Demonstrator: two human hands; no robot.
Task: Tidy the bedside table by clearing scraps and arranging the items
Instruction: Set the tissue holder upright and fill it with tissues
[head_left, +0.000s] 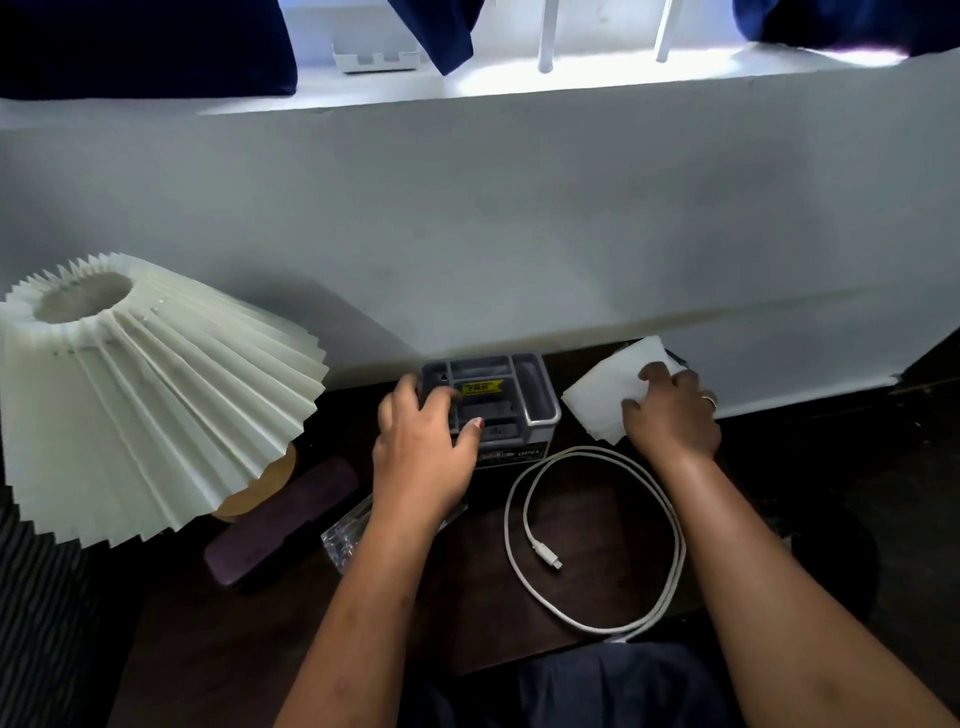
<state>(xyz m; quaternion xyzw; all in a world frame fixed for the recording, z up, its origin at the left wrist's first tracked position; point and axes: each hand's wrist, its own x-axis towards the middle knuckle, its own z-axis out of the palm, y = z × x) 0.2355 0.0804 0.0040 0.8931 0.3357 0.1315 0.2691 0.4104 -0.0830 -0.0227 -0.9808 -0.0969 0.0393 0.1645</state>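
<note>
A grey plastic organizer tray (524, 387) with a yellow sticker stands at the back of the dark bedside table (291, 623), against the white wall. My left hand (423, 449) grips its left front corner, thumb on the front edge. A folded white tissue (602, 395) lies to the right of the tray, and my right hand (672, 415) rests on its right part, fingers curled onto it. A white charging cable (597, 540) lies coiled in front, between my forearms.
A lamp with a pleated cream shade (150, 395) and tan base fills the left side. A dark purple case (275, 519) and a clear glass piece (343, 540) lie beside my left wrist. The white wall (519, 234) runs along the back.
</note>
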